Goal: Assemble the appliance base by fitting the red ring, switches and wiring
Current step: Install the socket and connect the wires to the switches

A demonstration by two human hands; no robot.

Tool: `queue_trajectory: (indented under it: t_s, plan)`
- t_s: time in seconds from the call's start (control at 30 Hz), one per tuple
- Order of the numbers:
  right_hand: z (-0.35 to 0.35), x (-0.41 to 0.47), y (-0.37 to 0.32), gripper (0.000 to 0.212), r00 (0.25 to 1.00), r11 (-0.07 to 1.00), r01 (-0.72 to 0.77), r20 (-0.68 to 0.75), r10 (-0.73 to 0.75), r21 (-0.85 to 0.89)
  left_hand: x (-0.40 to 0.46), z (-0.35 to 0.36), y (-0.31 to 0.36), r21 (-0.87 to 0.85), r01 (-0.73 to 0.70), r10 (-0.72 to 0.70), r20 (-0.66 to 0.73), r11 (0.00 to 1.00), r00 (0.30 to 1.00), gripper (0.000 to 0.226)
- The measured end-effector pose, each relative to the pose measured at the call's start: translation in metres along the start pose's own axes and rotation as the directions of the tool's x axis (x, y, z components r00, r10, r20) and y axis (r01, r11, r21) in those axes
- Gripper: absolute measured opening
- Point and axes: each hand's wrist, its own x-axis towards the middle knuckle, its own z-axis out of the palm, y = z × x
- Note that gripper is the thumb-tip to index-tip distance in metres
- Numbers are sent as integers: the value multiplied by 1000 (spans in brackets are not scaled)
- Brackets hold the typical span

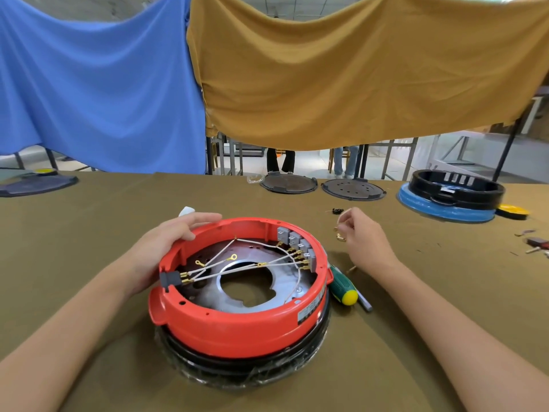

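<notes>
The red ring [234,325] sits on a black appliance base [255,361] wrapped in clear film, in front of me. Inside it lie a metal plate [261,295] with a central hole, white wires [237,267] with brass terminals, several grey switches [294,240] at the far right wall and a dark connector [170,279] at the left wall. My left hand [166,242] grips the ring's far left rim. My right hand [365,236] hovers right of the ring, its fingertips pinching a small brass part [338,230]. Loose brass bits [341,238] lie below it.
A green and yellow screwdriver [343,288] lies against the ring's right side. Two dark round plates [288,182] [353,189] and a black and blue base [451,194] stand at the table's far edge. Small parts [534,243] lie at far right. Blue and tan cloths hang behind.
</notes>
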Motion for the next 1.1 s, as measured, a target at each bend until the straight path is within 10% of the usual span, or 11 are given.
queue_trajectory:
  t_s: [0.27, 0.67, 1.1]
  plan:
    - [-9, -10, -25, 13, 995, 857, -58, -35, 88, 512, -1, -9, 3, -25, 43, -45, -47, 999, 998, 37]
    - [-26, -19, -48, 13, 934, 170, -346, 321, 157, 923, -5, 8, 10, -127, -134, 107, -201, 983, 974, 65]
    - [-29, -26, -63, 25, 927, 236, -353, 373, -45, 905, -9, 20, 20, 44, 37, -14, -428, 998, 904, 40]
